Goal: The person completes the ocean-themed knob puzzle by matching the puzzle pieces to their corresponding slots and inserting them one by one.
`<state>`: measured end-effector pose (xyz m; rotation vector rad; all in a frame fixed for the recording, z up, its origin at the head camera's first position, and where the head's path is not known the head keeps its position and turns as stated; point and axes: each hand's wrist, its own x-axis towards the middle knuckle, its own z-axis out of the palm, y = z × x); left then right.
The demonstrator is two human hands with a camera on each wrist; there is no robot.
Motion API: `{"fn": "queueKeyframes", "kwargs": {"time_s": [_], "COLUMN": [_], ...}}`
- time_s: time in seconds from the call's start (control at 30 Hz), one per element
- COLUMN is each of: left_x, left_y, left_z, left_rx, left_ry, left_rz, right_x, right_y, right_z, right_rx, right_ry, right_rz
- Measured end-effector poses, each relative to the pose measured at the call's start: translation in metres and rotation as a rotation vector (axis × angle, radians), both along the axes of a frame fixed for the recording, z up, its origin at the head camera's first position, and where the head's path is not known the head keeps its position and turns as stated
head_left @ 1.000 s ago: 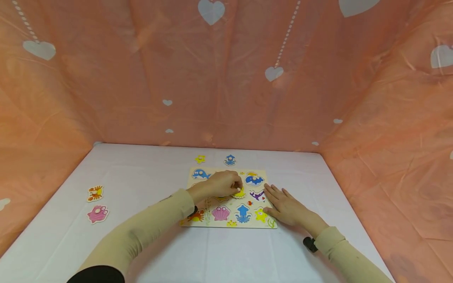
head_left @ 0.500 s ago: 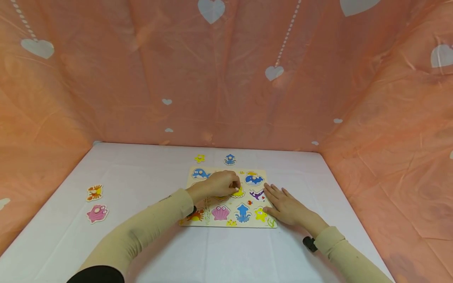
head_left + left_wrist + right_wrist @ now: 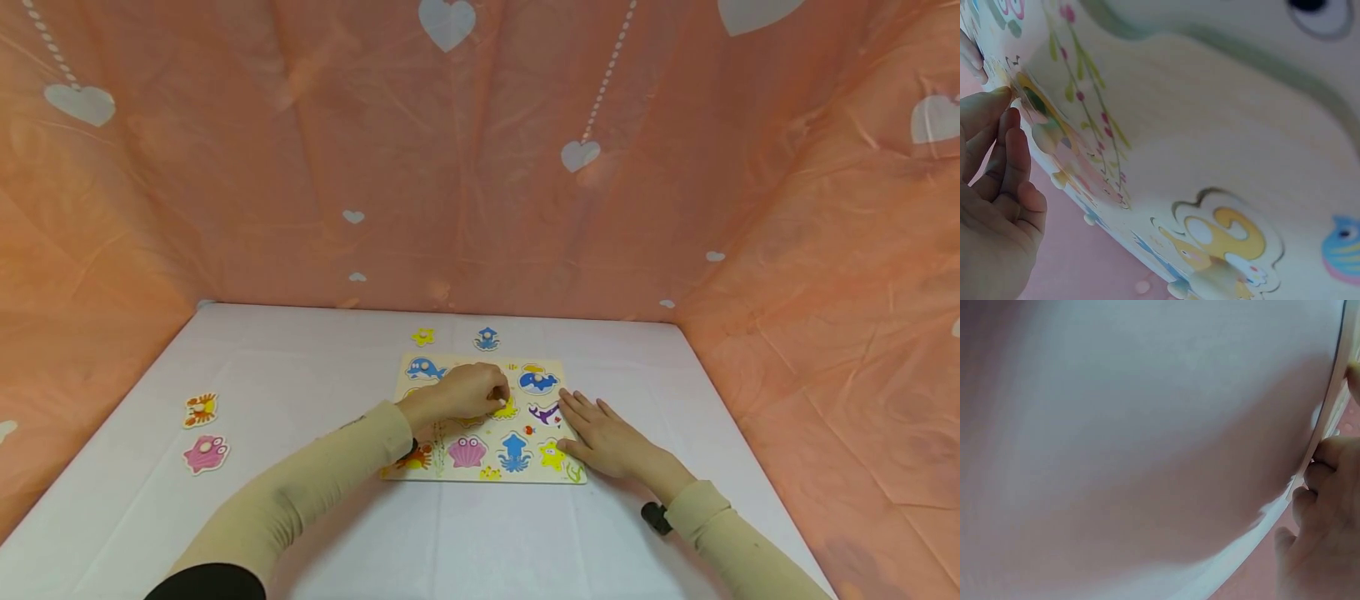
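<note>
A pale wooden peg-puzzle board with sea animals lies flat on the table. My left hand reaches over its middle, thumb and finger pinching a yellow puzzle piece by its knob. That piece sits at the board's middle right, partly hidden under the fingers; I cannot tell whether it lies fully in its recess. In the left wrist view the left hand has its fingertips together close to the board. Straight fingers of my right hand rest on the board's right edge; the right wrist view shows that hand beside the edge.
A yellow star piece and a blue squid piece lie behind the board. To the far left are a crab piece and a pink shell piece. A blue whale piece sits in the board. Orange cloth encloses the table.
The left fingertips and the yellow puzzle piece have shifted very slightly left since one second ago. The right hand stays at the board's edge.
</note>
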<state>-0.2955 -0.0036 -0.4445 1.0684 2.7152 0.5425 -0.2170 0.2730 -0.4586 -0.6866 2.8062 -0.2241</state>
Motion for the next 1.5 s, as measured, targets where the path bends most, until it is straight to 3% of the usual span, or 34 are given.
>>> {"fn": "queueKeyframes", "kwargs": {"time_s": [0.6,0.97,1.33,1.5], "left_x": [0.005,0.009,0.021,0.025], "left_y": [-0.002,-0.011,-0.048,-0.073], "left_z": [0.004,0.016,0.029,0.029], "left_rx": [-0.013,0.069,0.166,0.188], "left_ry": [0.015,0.05,0.087,0.13], "left_rz": [0.018,0.019,0.089,0.135], "right_x": [0.0,0.0,0.004,0.004], "right_y": [-0.002,0.0,-0.003,-0.002], "right_z": [0.0,-0.001,0.001,0.001], "right_rx": [-0.01,0.002,-0.011,-0.018], "right_ry": [-0.003,0.002,0.015,0.03], "right_rz": [0.013,-0.003,0.009,0.012]}}
